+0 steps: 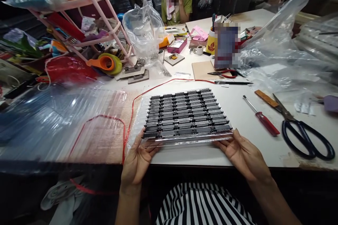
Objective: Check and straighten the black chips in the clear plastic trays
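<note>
Between my two hands is a clear plastic tray [182, 138] filled with rows of small black parts [185, 114] that have comb-like teeth along their edges. My left hand [139, 156] grips its near left corner, thumb on the side and fingers underneath. At the near right corner, my right hand [241, 153] is closed on the tray in the same way. The tray tilts slightly over the front part of the white table [253, 154]. My fingertips under it are partly hidden.
Scissors [293, 119] and a red-handled screwdriver [261, 116] lie to the right. Stacked clear trays [66, 123] and a red cord [150, 86] are at the left. Behind stand a pink rack [105, 14], pliers [224, 74] and plastic bags [145, 24]. Across the table sits a person [186, 5].
</note>
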`<state>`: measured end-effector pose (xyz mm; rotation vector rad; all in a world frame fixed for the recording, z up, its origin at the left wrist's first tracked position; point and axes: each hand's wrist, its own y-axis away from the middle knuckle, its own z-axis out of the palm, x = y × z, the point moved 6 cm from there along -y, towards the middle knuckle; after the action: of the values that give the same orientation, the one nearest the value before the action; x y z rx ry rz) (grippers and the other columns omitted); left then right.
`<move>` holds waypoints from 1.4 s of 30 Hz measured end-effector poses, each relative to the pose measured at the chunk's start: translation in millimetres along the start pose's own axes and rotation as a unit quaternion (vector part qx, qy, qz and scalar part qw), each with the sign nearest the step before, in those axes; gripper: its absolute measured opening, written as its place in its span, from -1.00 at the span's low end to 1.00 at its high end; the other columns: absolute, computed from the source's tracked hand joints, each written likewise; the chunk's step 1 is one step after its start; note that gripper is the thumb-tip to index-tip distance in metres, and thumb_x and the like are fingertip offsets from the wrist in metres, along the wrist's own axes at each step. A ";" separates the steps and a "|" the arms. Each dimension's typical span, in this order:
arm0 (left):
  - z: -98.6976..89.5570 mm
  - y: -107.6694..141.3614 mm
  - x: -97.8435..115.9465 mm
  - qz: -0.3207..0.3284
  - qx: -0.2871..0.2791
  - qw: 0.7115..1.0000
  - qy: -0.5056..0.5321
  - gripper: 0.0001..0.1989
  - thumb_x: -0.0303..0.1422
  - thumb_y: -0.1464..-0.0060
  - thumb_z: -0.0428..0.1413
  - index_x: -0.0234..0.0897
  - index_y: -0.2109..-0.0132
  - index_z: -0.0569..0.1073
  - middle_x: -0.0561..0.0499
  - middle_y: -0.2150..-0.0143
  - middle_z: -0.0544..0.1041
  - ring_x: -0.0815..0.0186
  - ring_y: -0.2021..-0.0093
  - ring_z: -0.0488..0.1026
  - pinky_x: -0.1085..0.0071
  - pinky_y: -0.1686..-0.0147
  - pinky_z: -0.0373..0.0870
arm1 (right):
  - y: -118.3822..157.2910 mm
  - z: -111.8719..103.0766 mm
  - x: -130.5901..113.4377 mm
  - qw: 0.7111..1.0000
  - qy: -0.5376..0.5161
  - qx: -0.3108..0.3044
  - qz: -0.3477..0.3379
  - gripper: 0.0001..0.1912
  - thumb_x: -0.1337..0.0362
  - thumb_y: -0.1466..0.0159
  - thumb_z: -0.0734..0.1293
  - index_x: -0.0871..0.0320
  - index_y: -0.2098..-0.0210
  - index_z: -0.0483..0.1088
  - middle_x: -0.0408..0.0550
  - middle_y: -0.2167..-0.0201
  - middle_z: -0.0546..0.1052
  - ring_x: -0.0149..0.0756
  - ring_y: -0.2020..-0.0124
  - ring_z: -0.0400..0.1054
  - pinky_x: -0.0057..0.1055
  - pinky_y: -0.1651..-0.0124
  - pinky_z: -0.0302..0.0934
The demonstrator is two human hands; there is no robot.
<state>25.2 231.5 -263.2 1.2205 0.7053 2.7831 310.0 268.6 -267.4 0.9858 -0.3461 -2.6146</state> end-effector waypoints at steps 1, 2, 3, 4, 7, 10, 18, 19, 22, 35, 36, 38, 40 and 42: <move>0.2 -0.2 0.3 0.004 -0.001 1.000 -0.001 -0.64 -0.34 -0.24 -0.08 -0.16 -0.15 0.32 -0.11 0.16 0.59 0.11 0.13 0.54 0.10 0.04 0.41 | 0.0 -0.2 -0.2 1.000 -0.001 0.000 -0.001 -0.71 0.19 -0.36 0.16 0.03 0.06 0.45 -0.05 0.00 0.50 -0.23 -0.04 0.36 -0.14 -0.11 0.28; 0.7 -0.3 0.5 0.008 -0.005 1.000 -0.001 -0.64 -0.32 -0.24 -0.08 -0.18 -0.15 0.32 -0.11 0.17 0.59 0.10 0.13 0.54 0.09 0.04 0.41 | 0.2 -0.1 -0.7 1.000 0.001 0.001 -0.002 -0.72 0.19 -0.36 0.16 0.03 0.05 0.45 -0.06 -0.01 0.50 -0.22 -0.05 0.36 -0.14 -0.12 0.27; 1.4 -0.4 0.7 0.010 -0.009 1.000 0.000 -0.63 -0.30 -0.24 -0.08 -0.19 -0.16 0.31 -0.12 0.16 0.59 0.09 0.13 0.54 0.09 0.04 0.41 | 0.5 0.2 -1.4 1.000 0.006 0.001 -0.004 -0.72 0.19 -0.35 0.17 0.03 0.05 0.45 -0.05 0.00 0.50 -0.22 -0.05 0.36 -0.13 -0.12 0.27; 2.1 -0.4 0.8 0.010 -0.013 1.000 0.002 -0.62 -0.28 -0.25 -0.09 -0.19 -0.17 0.30 -0.13 0.15 0.59 0.08 0.11 0.53 0.09 0.03 0.40 | 0.8 0.6 -2.4 1.000 0.015 0.002 -0.005 -0.71 0.19 -0.35 0.17 0.05 0.05 0.45 -0.03 0.00 0.51 -0.21 -0.05 0.36 -0.12 -0.12 0.26; 2.9 -1.0 0.5 0.005 -0.025 1.000 0.009 -0.60 -0.21 -0.26 -0.14 -0.16 -0.19 0.27 -0.15 0.08 0.57 0.06 0.06 0.51 0.09 0.03 0.41 | 1.3 0.0 -6.8 0.997 0.070 0.007 -0.010 -0.68 0.14 -0.35 0.18 0.15 0.13 0.49 0.06 0.08 0.54 -0.18 0.02 0.41 -0.13 -0.09 0.29; 1.5 -2.4 0.2 0.002 -0.034 0.999 0.022 -0.59 -0.19 -0.26 -0.15 -0.07 -0.21 0.25 -0.10 0.02 0.54 0.05 0.00 0.47 0.08 0.02 0.40 | -0.9 -3.0 -10.3 0.991 0.134 -0.005 -0.014 -0.63 0.06 -0.31 0.22 0.21 0.16 0.50 0.12 0.14 0.56 -0.12 0.09 0.45 -0.13 0.00 0.33; -8.8 -8.8 -1.1 -0.011 -0.041 0.998 0.054 -0.59 -0.18 -0.25 -0.12 -0.07 -0.20 0.28 -0.12 -0.09 0.47 0.03 -0.11 0.37 0.08 -0.03 0.37 | -9.5 -10.5 -9.0 0.986 0.153 -0.026 -0.064 -0.61 0.02 -0.28 0.25 0.21 0.16 0.48 0.09 0.20 0.57 -0.16 0.17 0.46 -0.21 0.13 0.37; -11.1 -9.9 -1.0 -0.014 -0.044 0.997 0.059 -0.59 -0.18 -0.24 -0.11 -0.06 -0.20 0.28 -0.13 -0.10 0.46 0.03 -0.12 0.35 0.07 -0.04 0.36 | -9.8 -10.7 -8.2 0.986 0.152 -0.023 -0.070 -0.60 0.01 -0.28 0.25 0.23 0.18 0.49 0.10 0.20 0.57 -0.16 0.17 0.47 -0.23 0.14 0.36; -18.9 -13.8 0.0 -0.026 -0.061 0.995 0.080 -0.60 -0.20 -0.24 -0.08 -0.04 -0.20 0.28 -0.12 -0.13 0.44 0.02 -0.15 0.30 0.04 -0.07 0.32 | -10.5 -9.6 -6.1 0.985 0.148 -0.019 -0.088 -0.59 0.01 -0.28 0.24 0.25 0.23 0.49 0.12 0.24 0.58 -0.18 0.21 0.47 -0.26 0.16 0.35; -27.2 -21.7 17.9 -0.006 -0.016 0.998 0.054 -0.56 -0.15 -0.18 -0.04 -0.03 -0.19 0.28 -0.08 -0.04 0.50 0.09 0.01 0.46 0.16 0.08 0.46 | -11.5 19.4 -4.3 0.980 0.143 -0.061 -0.121 -0.58 -0.01 -0.29 0.21 0.21 0.33 0.50 -0.01 0.40 0.57 -0.23 0.33 0.48 -0.31 0.25 0.34; -29.2 -22.3 17.8 -0.008 -0.009 0.998 0.057 -0.57 -0.15 -0.17 -0.03 -0.04 -0.18 0.30 -0.08 -0.03 0.51 0.10 0.01 0.46 0.17 0.08 0.45 | -11.0 21.0 -4.8 0.980 0.144 -0.064 -0.121 -0.58 -0.02 -0.28 0.22 0.21 0.34 0.50 -0.02 0.42 0.57 -0.23 0.34 0.48 -0.30 0.26 0.34; -32.4 -22.9 18.1 -0.008 -0.006 0.998 0.057 -0.59 -0.17 -0.17 -0.02 -0.05 -0.15 0.33 -0.07 -0.04 0.51 0.10 -0.01 0.45 0.17 0.07 0.45 | -10.6 22.6 -5.2 0.980 0.144 -0.065 -0.120 -0.58 -0.03 -0.27 0.23 0.20 0.37 0.50 -0.04 0.45 0.56 -0.23 0.38 0.48 -0.29 0.27 0.33; -32.2 -22.3 18.1 -0.007 -0.024 0.999 0.048 -0.61 -0.21 -0.18 -0.01 -0.07 -0.15 0.34 -0.09 -0.05 0.49 0.08 -0.03 0.43 0.13 0.04 0.43 | -11.7 22.6 -5.2 0.981 0.141 -0.062 -0.119 -0.58 -0.04 -0.26 0.24 0.19 0.41 0.49 -0.05 0.47 0.56 -0.24 0.40 0.47 -0.29 0.27 0.32; -30.3 -20.9 19.6 0.007 -0.037 0.999 0.039 -0.59 -0.24 -0.19 -0.02 -0.07 -0.17 0.31 -0.11 -0.06 0.48 0.09 -0.03 0.43 0.13 0.05 0.43 | -13.5 23.2 -5.4 0.981 0.139 -0.060 -0.118 -0.58 -0.04 -0.24 0.25 0.19 0.43 0.49 -0.04 0.48 0.56 -0.24 0.42 0.47 -0.29 0.28 0.31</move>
<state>-12.9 242.2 -276.2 1.1139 0.5929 2.8546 295.4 285.6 -251.7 1.4014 -0.0030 -2.6117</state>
